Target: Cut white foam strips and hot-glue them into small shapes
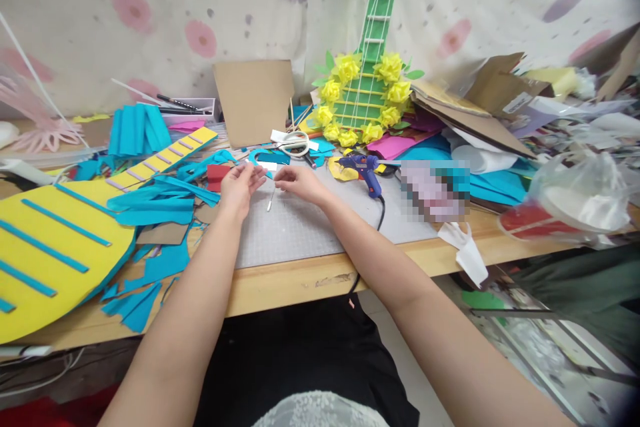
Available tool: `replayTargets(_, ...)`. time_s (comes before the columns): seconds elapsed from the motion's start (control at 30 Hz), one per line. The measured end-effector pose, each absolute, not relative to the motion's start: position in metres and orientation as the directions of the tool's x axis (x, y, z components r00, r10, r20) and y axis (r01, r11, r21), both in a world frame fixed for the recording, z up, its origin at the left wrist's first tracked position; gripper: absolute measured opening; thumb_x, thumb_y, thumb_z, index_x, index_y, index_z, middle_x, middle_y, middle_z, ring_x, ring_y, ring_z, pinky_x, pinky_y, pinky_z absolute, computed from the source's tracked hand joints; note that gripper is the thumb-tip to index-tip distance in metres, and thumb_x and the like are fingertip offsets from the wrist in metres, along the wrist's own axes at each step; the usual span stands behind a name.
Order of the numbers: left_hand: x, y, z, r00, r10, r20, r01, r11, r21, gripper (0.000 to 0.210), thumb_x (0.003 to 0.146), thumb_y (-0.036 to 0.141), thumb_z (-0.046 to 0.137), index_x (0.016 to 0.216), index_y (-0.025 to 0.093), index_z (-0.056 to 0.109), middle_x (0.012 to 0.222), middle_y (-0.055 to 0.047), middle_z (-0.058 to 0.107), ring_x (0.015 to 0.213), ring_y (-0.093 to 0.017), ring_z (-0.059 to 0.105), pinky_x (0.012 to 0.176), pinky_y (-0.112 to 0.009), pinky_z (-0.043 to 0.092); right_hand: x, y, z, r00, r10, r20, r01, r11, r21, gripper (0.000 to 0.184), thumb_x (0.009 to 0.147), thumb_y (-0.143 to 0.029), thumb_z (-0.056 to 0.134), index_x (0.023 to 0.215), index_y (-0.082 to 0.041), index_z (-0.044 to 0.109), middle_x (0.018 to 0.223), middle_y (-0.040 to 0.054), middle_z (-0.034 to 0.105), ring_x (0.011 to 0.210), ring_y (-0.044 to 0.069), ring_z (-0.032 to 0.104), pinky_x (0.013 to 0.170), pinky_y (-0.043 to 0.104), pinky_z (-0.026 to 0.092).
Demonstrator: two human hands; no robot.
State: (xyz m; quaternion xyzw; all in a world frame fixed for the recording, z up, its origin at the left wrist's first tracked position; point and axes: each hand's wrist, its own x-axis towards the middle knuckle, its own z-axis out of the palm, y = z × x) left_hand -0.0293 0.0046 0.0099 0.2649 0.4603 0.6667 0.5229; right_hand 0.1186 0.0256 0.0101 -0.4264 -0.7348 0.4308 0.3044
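Matt cardboard (255, 103), plastic glue gun (370, 175)

Both arms, bare, reach forward from the lower edge of the view and converge. Left forearm (197, 307): rises steeply, leaning inward. Right forearm (400, 280): slants up and to the left. Left hand (236, 187): fingers bent, pointing inward. Right hand (301, 185): fingers curled inward, knuckles up. Fingertips face each other, near but apart. Exact grip: too small to determine.
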Motion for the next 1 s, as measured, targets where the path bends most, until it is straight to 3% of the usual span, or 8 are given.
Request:
replayTargets(0.1,-0.041,0.008,0.013,-0.377,0.917,-0.130,-0.498,-0.082,0.863,0.014,0.076,0.025,0.064,0.072,0.015,0.055,0.066,0.000,0.064,0.066,-0.010,0.065,0.071,-0.025,0.052,0.120,0.027,0.017,-0.577,0.799,0.171,0.594,0.554,-0.583,0.018,0.075,-0.013,0.054,0.089,-0.017,0.063,0.092,0.0032,0.065,0.083,0.013,0.057,0.077,0.027,0.043)
replayTargets(0.2,-0.047,0.011,0.013,-0.421,0.899,-0.123,-0.514,-0.125,0.849,0.015,0.078,0.025,0.062,0.070,0.015,0.055,0.064,0.001,0.063,0.064,-0.008,0.064,0.066,-0.019,0.051,0.115,0.029,0.025,-0.748,0.660,0.063,0.608,0.721,-0.333,0.025,0.075,-0.015,0.053,0.097,-0.019,0.064,0.102,0.0063,0.062,0.096,0.017,0.055,0.078,0.027,0.040)
replayTargets(0.3,-0.048,0.011,0.015,-0.417,0.897,-0.144,-0.529,-0.111,0.841,0.011,0.077,0.022,0.063,0.071,0.015,0.056,0.065,0.001,0.064,0.064,-0.007,0.065,0.064,-0.017,0.050,0.105,0.030,0.035,-0.792,0.604,-0.088,0.609,0.770,-0.189,0.026,0.074,-0.019,0.054,0.099,-0.019,0.063,0.107,0.0082,0.062,0.095,0.019,0.056,0.070,0.025,0.039)
replayTargets(0.43,-0.051,0.010,0.018,-0.389,0.907,-0.165,-0.562,-0.092,0.822,0.006,0.079,0.019,0.061,0.075,0.015,0.058,0.067,0.001,0.066,0.066,-0.008,0.066,0.063,-0.016,0.051,0.093,0.029,0.050,-0.751,0.577,-0.322,0.610,0.793,-0.001,0.025,0.072,-0.019,0.054,0.093,-0.013,0.067,0.097,0.0120,0.067,0.085,0.021,0.061,0.062,0.026,0.038)
replayTargets(0.53,-0.058,0.011,0.019,-0.361,0.916,-0.172,-0.592,-0.083,0.802,0.009,0.081,0.019,0.058,0.075,0.014,0.059,0.070,0.000,0.067,0.067,-0.008,0.066,0.064,-0.016,0.051,0.088,0.026,0.056,-0.727,0.568,-0.387,0.588,0.805,0.078,0.026,0.072,-0.018,0.055,0.092,-0.009,0.069,0.094,0.0165,0.068,0.082,0.023,0.063,0.062,0.028,0.039)
replayTargets(0.63,-0.062,0.011,0.018,-0.343,0.922,-0.179,-0.607,-0.072,0.792,0.010,0.081,0.021,0.058,0.075,0.015,0.059,0.074,-0.002,0.068,0.070,-0.009,0.067,0.065,-0.017,0.052,0.091,0.025,0.053,-0.701,0.634,-0.327,0.664,0.747,0.026,0.025,0.072,-0.021,0.057,0.091,-0.012,0.069,0.094,0.0154,0.069,0.084,0.024,0.063,0.064,0.029,0.040)
replayTargets(0.8,-0.062,0.010,0.017,-0.322,0.926,-0.196,-0.603,-0.041,0.797,0.009,0.081,0.020,0.059,0.074,0.015,0.060,0.072,0.000,0.067,0.065,-0.007,0.065,0.067,-0.018,0.054,0.105,0.030,0.038,-0.627,0.754,-0.196,0.776,0.580,-0.250,0.016,0.070,-0.021,0.061,0.085,-0.021,0.066,0.092,0.0056,0.069,0.081,0.019,0.060,0.063,0.026,0.038)
replayTargets(1.0,-0.075,0.011,0.026,-0.236,0.947,-0.217,-0.761,-0.042,0.647,0.016,0.088,0.018,0.048,0.089,0.015,0.064,0.068,0.001,0.065,0.059,-0.002,0.061,0.063,-0.009,0.052,0.126,0.030,0.031,-0.589,0.801,-0.104,0.739,0.482,-0.471,0.015,0.074,-0.029,0.061,0.085,-0.019,0.062,0.088,0.0031,0.068,0.075,0.013,0.058,0.062,0.023,0.037)
